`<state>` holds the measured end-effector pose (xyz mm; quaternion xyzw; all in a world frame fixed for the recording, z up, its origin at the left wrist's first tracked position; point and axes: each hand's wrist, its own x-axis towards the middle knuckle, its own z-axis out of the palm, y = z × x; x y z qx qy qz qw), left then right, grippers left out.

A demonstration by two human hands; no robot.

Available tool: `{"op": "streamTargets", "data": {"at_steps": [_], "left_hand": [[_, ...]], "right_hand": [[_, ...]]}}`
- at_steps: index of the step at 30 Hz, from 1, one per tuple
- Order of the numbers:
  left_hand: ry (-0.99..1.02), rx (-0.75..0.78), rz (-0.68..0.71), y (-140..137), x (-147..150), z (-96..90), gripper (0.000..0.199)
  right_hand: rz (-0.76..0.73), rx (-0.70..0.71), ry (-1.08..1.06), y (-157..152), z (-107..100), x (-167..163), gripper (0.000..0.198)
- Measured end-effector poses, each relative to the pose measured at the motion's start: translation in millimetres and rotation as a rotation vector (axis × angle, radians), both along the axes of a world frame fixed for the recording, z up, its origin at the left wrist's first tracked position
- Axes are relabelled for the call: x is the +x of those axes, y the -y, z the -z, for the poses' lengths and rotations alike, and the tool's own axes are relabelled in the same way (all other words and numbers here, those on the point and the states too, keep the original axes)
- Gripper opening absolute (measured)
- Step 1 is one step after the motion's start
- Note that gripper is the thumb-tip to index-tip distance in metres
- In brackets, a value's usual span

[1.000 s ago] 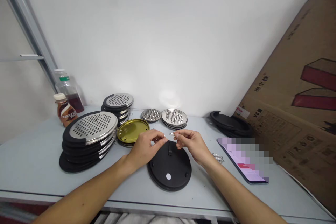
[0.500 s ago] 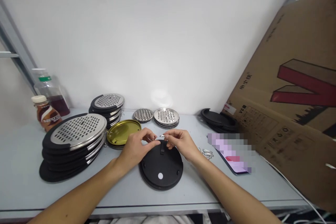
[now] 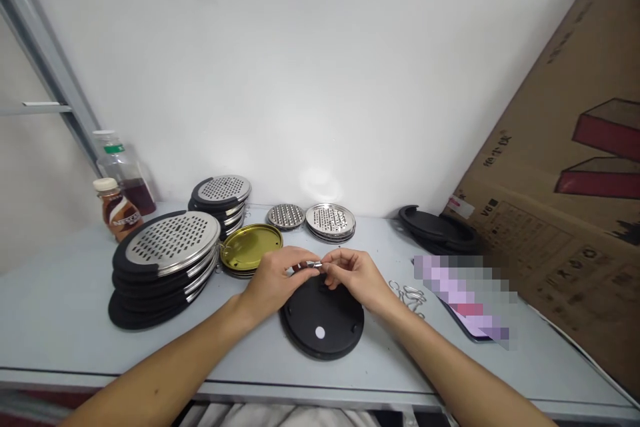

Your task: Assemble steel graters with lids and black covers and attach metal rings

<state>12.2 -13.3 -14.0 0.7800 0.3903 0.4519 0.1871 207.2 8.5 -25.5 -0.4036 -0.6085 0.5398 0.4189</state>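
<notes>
Head view. Your left hand point(image 3: 276, 275): thumb and index finger narrowly pinched on small metal piece point(image 3: 315, 265). Your right hand point(image 3: 357, 275): fingertips closed at its other end. Metal piece: over far part of black disc point(image 3: 327, 317), long axis roughly level, left to right. Disc: flat, white dot point(image 3: 320, 332) towards you.

Tabletop point(image 3: 245, 363), pale grey; disc point(image 3: 323, 310) near front edge, black, one white dot point(image 3: 320, 332); dish point(image 3: 251, 245), glossy olive-gold; plate stack point(image 3: 173, 240) toward left edge, silver, dark slot pattern, black rim; carton point(image 3: 525, 220) at right edge, brown, red block print
</notes>
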Motion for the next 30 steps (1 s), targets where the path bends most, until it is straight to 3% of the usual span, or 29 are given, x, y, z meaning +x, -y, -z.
{"op": "streamTargets", "data": {"at_steps": [8, 18, 26, 30], "left_hand": [[0.073, -0.058, 0.032, 2, 1, -1.9, 0.020], [0.127, -0.193, 0.055, 5, 2, -5.8, 0.010], [0.310, -0.523, 0.108, 1, 4, -4.9, 0.028], [0.373, -0.649, 0.148, 0, 4, -7.3, 0.031]], "right_hand": [[0.009, 0.001, -0.034, 6, -14, 1, 0.026], [-0.084, 0.067, -0.064, 13, -12, -2, 0.028], [-0.271, -0.397, -0.248, 12, -12, 1, 0.028], [-0.300, -0.499, -0.320, 11, -11, 2, 0.027]]}}
